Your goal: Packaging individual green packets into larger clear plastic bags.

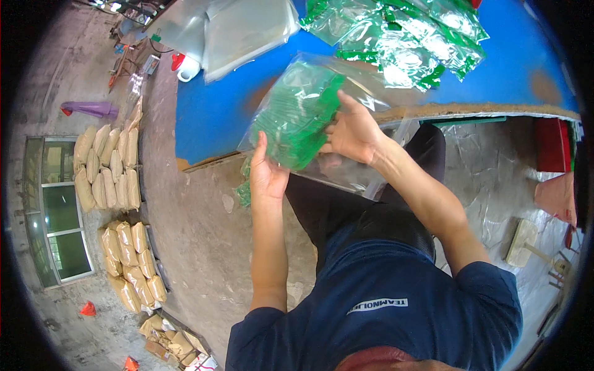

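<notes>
A clear plastic bag [307, 65] with a stack of green plastic pouches [291, 123] in it is held up in front of the blue table's near edge. My left hand [270, 176] supports the stack at its lower left corner, thumb upright along the side and fingers hidden beneath. On the stack's right side, my right hand [354, 131] presses with curled fingers, its thumb pointing up. Whether that hand is inside the clear bag or outside it, I cannot tell. The bag's loose end hangs to the right, below my right wrist.
The blue table [207, 123] carries a heap of shiny green-and-clear pouches [408, 43] and a pile of clear bags [247, 31]. A red-and-white jug [185, 67] stands at its left edge. Stacked tan sacks [108, 164] line the left; a wooden stool [523, 242] stands at right.
</notes>
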Motion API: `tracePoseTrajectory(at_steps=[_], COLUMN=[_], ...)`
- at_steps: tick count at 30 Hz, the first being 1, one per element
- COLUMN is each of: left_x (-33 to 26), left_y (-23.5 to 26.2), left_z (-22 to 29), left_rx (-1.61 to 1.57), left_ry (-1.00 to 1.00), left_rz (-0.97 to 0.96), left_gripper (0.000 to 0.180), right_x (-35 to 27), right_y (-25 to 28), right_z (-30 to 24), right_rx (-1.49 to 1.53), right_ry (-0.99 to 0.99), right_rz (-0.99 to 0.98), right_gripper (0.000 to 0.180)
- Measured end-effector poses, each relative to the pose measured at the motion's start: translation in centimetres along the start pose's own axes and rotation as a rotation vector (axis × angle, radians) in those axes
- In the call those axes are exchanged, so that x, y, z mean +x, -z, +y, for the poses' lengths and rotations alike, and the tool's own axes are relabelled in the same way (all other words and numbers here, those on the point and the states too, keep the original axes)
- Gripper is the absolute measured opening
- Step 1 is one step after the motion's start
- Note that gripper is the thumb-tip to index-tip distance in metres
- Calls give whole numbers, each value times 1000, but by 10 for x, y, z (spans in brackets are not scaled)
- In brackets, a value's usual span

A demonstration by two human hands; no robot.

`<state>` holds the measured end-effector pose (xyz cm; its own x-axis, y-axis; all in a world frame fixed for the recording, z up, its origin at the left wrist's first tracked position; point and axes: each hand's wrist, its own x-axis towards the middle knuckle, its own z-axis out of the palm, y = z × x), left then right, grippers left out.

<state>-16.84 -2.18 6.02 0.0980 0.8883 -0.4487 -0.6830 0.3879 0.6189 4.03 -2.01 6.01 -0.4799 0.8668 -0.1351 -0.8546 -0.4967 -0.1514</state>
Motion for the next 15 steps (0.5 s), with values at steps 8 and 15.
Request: tracePoseTrajectory(at_steps=[8,15], left_x=[29,63], left_y=[12,47], left_z=[69,104], left_rx=[348,636], left_ry=[-40,-63], left_rz=[16,78], left_gripper=[37,32], right_x=[1,-42], right_y=[16,23], right_z=[9,39], right_rx=[-430,-505], right_ry=[-189,-137], right_rz=[-7,70], right_gripper=[71,51])
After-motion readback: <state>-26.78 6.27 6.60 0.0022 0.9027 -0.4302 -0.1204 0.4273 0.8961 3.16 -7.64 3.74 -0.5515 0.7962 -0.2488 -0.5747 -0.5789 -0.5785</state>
